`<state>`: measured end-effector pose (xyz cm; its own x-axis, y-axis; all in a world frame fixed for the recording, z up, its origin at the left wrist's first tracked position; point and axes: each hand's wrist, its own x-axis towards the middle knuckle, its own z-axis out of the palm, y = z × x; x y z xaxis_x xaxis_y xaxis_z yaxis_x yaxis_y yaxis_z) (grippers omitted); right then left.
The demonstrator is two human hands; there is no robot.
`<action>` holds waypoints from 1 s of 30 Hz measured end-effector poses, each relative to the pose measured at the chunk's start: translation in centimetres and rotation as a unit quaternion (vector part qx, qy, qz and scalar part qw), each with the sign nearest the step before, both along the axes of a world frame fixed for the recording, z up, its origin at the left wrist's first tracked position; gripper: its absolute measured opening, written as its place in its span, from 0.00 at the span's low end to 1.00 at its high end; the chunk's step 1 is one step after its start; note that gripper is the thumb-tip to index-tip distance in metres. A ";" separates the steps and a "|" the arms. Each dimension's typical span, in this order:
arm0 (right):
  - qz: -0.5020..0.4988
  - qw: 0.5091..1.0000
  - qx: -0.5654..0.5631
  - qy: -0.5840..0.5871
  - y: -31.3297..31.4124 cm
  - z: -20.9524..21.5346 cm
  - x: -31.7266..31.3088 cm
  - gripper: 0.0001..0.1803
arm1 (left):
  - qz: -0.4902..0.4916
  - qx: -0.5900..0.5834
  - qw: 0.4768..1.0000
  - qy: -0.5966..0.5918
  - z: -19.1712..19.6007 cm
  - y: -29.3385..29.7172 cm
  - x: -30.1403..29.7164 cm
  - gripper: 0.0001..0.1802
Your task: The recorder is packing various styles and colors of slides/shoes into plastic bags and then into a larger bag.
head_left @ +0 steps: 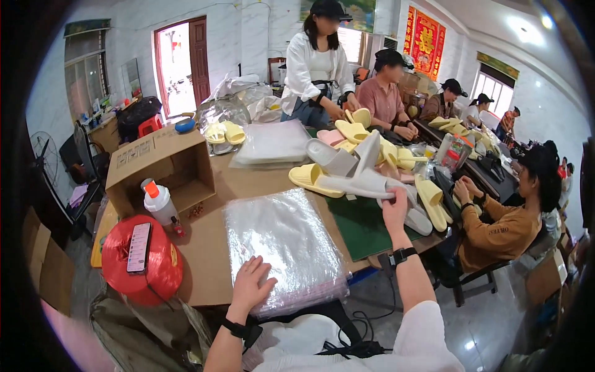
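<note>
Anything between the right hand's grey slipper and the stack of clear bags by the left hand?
Nothing visible. The right hand grips a grey slipper; only bare green mat lies between it and the clear bag stack under the left hand.

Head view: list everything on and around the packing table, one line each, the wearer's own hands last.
clear bag stack: one, clear, table front
grey slipper: one, pale grey, table middle
slipper pile: many, yellow, pink, grey, table far side
cardboard box: one, brown, left
red twine spool: one, red, front left
phone: one, atop spool
bottle: one, white, orange cap
other workers: several, far side
left hand: flat on bags
right hand: grip on grey slipper
</note>
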<state>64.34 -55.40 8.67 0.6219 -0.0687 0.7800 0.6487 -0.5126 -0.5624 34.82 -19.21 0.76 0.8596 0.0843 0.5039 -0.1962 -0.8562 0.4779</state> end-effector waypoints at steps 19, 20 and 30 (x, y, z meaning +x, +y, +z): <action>0.570 0.755 0.270 0.180 10.9 12.6 -9.6 0.13 | -0.015 -0.051 0.997 0.050 -0.1 0.0 -0.1 0.27; 0.572 0.753 0.270 0.183 11.2 12.0 -9.4 0.13 | -0.012 -0.052 0.997 0.051 -0.2 -0.1 -0.1 0.27; 0.613 0.638 0.208 0.417 12.8 1.7 -4.9 0.09 | 0.000 -0.029 0.997 -0.065 -1.3 0.3 0.4 0.27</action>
<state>59.45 -42.62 10.36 0.5945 0.7748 0.2152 -0.1949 0.3985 -0.8962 35.25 -18.94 -0.55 0.7876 0.1166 0.6051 -0.2593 -0.8280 0.4971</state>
